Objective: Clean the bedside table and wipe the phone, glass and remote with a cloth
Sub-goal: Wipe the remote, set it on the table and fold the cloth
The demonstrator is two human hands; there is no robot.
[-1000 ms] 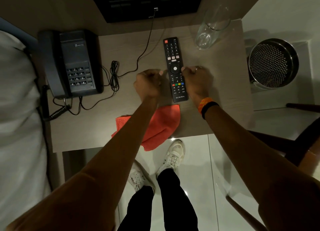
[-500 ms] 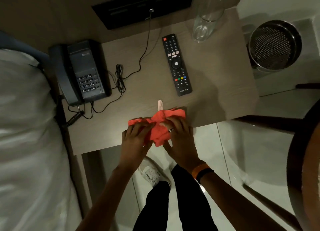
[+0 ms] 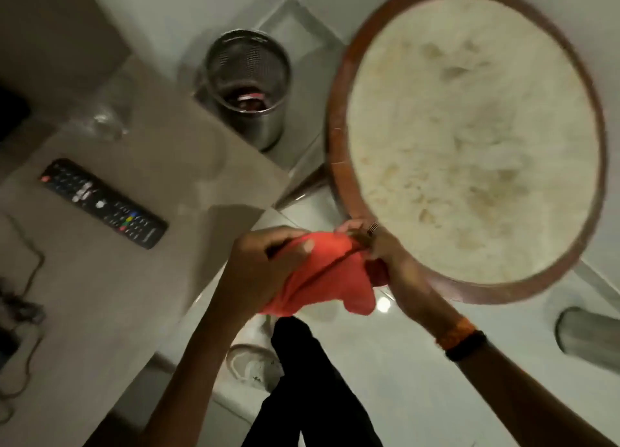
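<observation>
Both my hands hold the orange-red cloth (image 3: pixel 330 275) in the air, off the right edge of the bedside table (image 3: pixel 100 295) and above the floor. My left hand (image 3: pixel 265 262) grips its left side, my right hand (image 3: pixel 379 245) its right side. The black remote (image 3: pixel 102 202) lies flat on the table to the left of my hands. The clear glass (image 3: pixel 109 118) stands blurred near the table's far edge. The phone is out of view; only its cords (image 3: pixel 20 305) show at the left edge.
A round wooden-rimmed stool or side table (image 3: pixel 469 138) with a pale top fills the right, touching my right hand's fingers. A metal mesh bin (image 3: pixel 248 84) stands on the white tile floor beyond the table corner. My legs and a shoe are below.
My hands left the remote, took the cloth off the table's front edge and lifted it to the right. The view swung right, dropping the phone out of frame.
</observation>
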